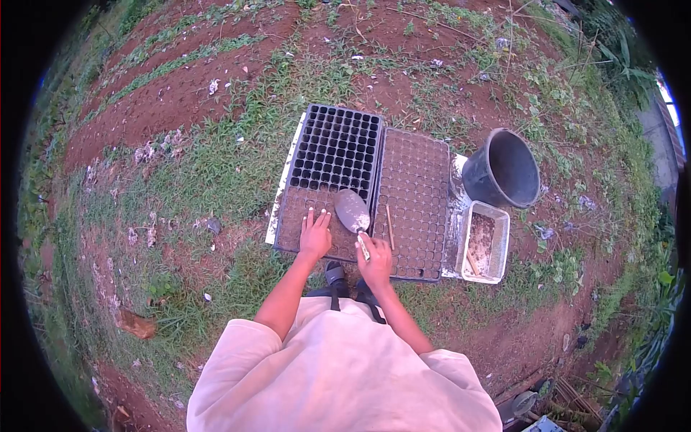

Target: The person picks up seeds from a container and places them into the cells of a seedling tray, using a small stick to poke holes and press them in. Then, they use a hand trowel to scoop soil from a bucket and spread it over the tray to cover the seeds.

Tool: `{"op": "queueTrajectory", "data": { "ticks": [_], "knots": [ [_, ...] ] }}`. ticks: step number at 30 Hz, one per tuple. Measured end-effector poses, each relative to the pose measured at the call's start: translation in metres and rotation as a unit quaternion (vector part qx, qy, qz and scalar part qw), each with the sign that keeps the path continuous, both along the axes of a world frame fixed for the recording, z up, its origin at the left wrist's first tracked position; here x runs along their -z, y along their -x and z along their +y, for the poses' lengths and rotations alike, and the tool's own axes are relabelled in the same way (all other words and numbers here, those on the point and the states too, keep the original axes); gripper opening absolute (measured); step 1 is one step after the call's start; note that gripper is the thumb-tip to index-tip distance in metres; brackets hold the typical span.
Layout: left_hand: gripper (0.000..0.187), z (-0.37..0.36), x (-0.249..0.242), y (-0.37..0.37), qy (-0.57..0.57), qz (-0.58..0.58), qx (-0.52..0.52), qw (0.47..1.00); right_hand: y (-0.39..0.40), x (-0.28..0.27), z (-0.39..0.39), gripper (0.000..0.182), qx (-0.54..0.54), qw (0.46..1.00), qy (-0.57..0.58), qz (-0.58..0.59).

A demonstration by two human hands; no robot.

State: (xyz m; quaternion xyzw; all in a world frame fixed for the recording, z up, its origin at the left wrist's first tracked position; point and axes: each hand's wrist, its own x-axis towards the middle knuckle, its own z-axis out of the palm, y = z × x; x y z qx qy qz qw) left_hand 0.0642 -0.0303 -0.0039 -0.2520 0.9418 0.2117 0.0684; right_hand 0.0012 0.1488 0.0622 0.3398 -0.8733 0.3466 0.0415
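My right hand (pixel 375 259) is closed around the handle of a trowel (pixel 352 210), whose rounded grey blade lies over the left seedling tray (pixel 337 144). That tray has bare black cells in its far part and brown soil across its near part. Flat on the soil rests my left hand (pixel 315 235), fingers stretched out, just left of the trowel blade. Beside it on the right, a second seedling tray (pixel 414 194) has its cells filled with soil. A thin wooden stick (pixel 390 227) lies on this second tray.
At the right, a black bucket (pixel 502 169) leans on its side. Nearer stands a white plastic basket (pixel 499 266) with some soil and a small stick inside. A white board (pixel 290 173) shows under the trays. Grass and reddish soil surround everything; a brown stone (pixel 135 324) lies left.
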Motion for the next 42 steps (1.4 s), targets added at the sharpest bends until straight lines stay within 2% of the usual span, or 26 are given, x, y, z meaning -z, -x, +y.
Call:
{"op": "queueTrajectory", "data": {
  "ticks": [7,10,13,17,23,25,28,33,38,42],
  "knots": [
    [0.055,0.0,-0.003,0.0,0.001,-0.01,0.001,1.0,-0.007,0.008,0.003,0.028,0.005,0.999,-0.044,0.016],
    [0.052,0.0,0.0,0.0,0.014,0.018,-0.004,1.0,-0.002,0.009,0.007,0.031,0.042,0.998,-0.036,0.019],
    [0.054,0.0,0.002,-0.001,0.009,-0.002,0.006,1.0,-0.004,0.008,0.008,0.03,0.099,0.994,-0.029,-0.024],
    [0.052,0.001,0.006,-0.001,0.03,0.029,0.005,0.999,-0.006,0.008,0.001,0.03,0.079,0.996,-0.001,-0.032],
    [0.052,0.001,-0.003,0.001,0.014,0.009,-0.006,1.0,-0.006,0.008,-0.008,0.031,0.033,0.997,-0.042,-0.05],
    [0.053,0.001,-0.003,0.002,0.001,-0.004,-0.004,1.0,-0.004,0.007,-0.003,0.032,0.073,0.993,-0.084,-0.047],
    [0.052,0.001,-0.002,0.001,0.002,-0.003,-0.003,1.0,0.001,0.015,0.005,0.033,0.117,0.991,-0.059,-0.031],
    [0.051,0.0,-0.003,0.002,0.001,-0.002,-0.002,1.0,0.001,0.007,-0.001,0.031,0.111,0.993,-0.032,-0.034],
    [0.051,0.0,-0.006,0.002,-0.002,0.001,-0.001,1.0,-0.008,0.014,-0.007,0.031,0.051,0.997,-0.03,-0.057],
    [0.051,0.0,-0.006,0.0,0.0,0.004,0.0,1.0,-0.003,0.018,-0.001,0.031,0.102,0.994,-0.034,-0.03]
  ]
}}
